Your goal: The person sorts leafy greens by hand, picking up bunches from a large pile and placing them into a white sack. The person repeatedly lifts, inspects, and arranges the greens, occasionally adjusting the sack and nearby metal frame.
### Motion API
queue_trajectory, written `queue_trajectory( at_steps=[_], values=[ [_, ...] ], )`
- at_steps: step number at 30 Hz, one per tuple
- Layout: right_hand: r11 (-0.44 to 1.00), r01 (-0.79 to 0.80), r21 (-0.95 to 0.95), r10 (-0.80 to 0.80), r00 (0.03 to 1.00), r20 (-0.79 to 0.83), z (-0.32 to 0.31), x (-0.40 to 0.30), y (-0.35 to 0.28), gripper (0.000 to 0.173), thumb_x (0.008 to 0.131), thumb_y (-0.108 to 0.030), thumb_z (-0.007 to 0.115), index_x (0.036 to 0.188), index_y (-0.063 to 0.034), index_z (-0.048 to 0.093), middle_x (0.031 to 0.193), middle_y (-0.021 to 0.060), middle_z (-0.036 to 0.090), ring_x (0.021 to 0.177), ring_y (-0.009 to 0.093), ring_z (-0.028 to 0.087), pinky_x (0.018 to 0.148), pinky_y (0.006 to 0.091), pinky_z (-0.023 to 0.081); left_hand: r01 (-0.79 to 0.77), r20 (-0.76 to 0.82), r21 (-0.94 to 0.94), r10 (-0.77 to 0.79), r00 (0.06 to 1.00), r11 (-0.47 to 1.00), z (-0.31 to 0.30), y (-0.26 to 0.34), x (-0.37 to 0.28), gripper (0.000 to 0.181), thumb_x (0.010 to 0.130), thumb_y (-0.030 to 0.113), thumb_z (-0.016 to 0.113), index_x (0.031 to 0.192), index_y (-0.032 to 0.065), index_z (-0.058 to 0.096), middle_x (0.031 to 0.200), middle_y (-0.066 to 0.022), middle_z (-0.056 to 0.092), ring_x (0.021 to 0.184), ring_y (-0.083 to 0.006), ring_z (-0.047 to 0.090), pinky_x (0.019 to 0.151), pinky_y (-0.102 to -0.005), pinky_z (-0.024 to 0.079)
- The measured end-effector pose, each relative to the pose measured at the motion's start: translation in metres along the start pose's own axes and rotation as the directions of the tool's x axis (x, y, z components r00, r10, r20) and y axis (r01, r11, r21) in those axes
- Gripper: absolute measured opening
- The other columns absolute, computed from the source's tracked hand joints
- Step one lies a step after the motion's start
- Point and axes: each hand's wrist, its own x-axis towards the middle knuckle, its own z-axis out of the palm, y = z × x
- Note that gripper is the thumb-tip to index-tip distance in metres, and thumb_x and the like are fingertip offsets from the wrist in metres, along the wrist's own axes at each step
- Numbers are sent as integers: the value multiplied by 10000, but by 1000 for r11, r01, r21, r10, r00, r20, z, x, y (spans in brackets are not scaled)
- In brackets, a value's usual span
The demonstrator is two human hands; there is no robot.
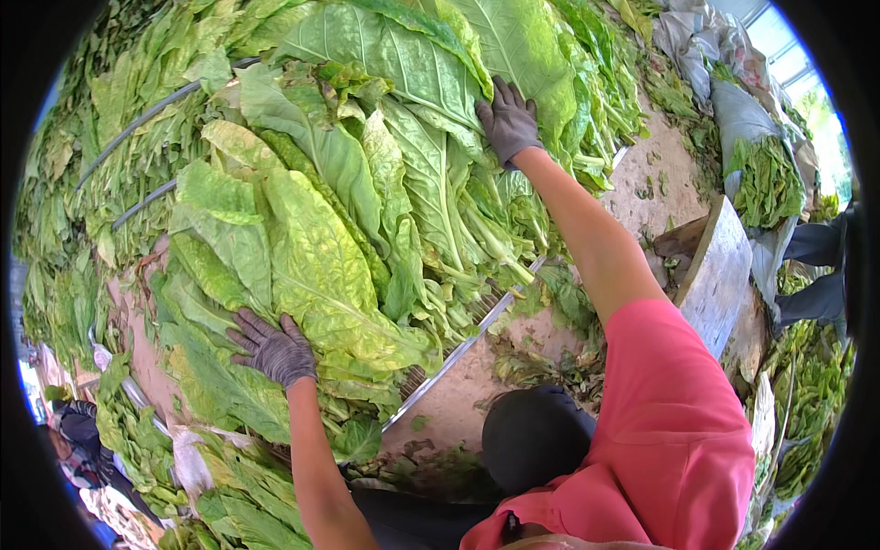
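My left hand (276, 349), in a thin grey striped glove, lies flat on the near left side of a heap of broad green tobacco leaves (323, 275). Its fingers are spread and grip nothing. Farther off, my right hand (510, 122) wears a plain grey glove and presses palm down on large leaves, fingers apart. The leaves overlap in layers, some yellowed, with their thick stems towards me. Under the stem ends runs a straight metal rail (474, 337), partly hidden by leaves.
Hanging leaves (62, 179) fill the left side, with curved grey bars (141, 120) among them. At right stand a wooden board (718, 275), plastic-wrapped leaf bundles (746, 130) and another person's legs (815, 275). Leaf scraps litter the earthen floor (656, 179). Someone else (86, 440) is at lower left.
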Motion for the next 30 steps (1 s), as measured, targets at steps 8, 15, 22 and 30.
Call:
queue_trajectory(
  at_steps=[8, 15, 22, 30],
  values=[
    [981, 195, -15, -192, 950, -247, -106, -24, -16, 561, 835, -466, 558, 1167, -16, 524, 1140, 169, 570, 1024, 328, 547, 904, 376, 421, -157, -207, -269, 102, 973, 950, -6, -37, -2, 655, 910, 480, 366, 1432, 133, 177, 1475, -102, 207, 1348, -342, 192, 1038, -600, 156],
    [734, 195, 651, -522, 774, 358, -124, -257, -88, 176, 837, -228, 608, 928, -85, 654, 876, 73, 655, 744, 208, 633, 666, 340, 513, -392, -439, -592, 126, 889, 704, -29, -112, -83, 393, 907, 259, 499, 1231, 37, 477, 1243, -152, 475, 1136, -332, 464, 953, -445, 353],
    [717, 637, 283, -670, 519, 531, -58, -349, -98, 186, 742, -184, 567, 898, -83, 582, 878, 85, 540, 884, 250, 528, 787, 374, 414, -445, -136, -649, 481, 866, 617, 16, -171, -201, 165, 819, 165, 583, 945, 58, 588, 941, -128, 589, 893, -318, 560, 808, -418, 442],
    [630, 741, 233, -707, 423, 567, -32, -347, -97, 198, 738, -145, 599, 933, -115, 593, 897, 77, 544, 865, 267, 534, 728, 373, 449, -494, 228, -312, 569, 790, 811, 102, -237, -243, 272, 813, 268, 532, 997, 75, 584, 1025, -111, 578, 993, -275, 538, 944, -401, 360]
  ],
)
